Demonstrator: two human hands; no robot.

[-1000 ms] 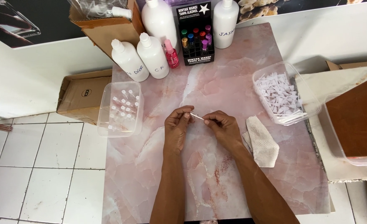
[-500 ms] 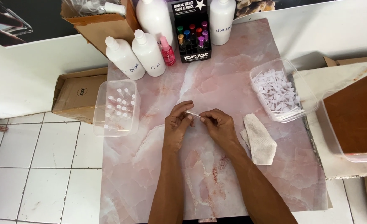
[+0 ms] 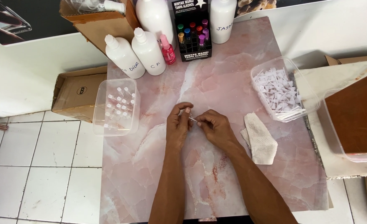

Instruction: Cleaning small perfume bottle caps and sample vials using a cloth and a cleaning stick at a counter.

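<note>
While both hands are kept over the middle of the pink marbled table [image 3: 233,74], the surroundings are laid out in a ring about them: a clear tub of small capped vials [image 3: 116,107] is set at the left edge, a clear tub of small white plastic pieces [image 3: 280,92] at the right edge, and a folded white cloth [image 3: 260,138] just beside the right wrist. Along the far edge, white squeeze bottles [image 3: 136,52], a pink spray bottle [image 3: 167,49] and a black rack of coloured roll-on bottles [image 3: 193,35] are lined up, well apart from the hands. Nothing is placed between the hands and these things. A small thin clear vial [image 3: 192,119] is pinched between the fingertips of the left hand [image 3: 178,124] and the right hand [image 3: 214,125], just above the table. The fingers of both hands are closed tightly about its ends, so little of it can be seen.
</note>
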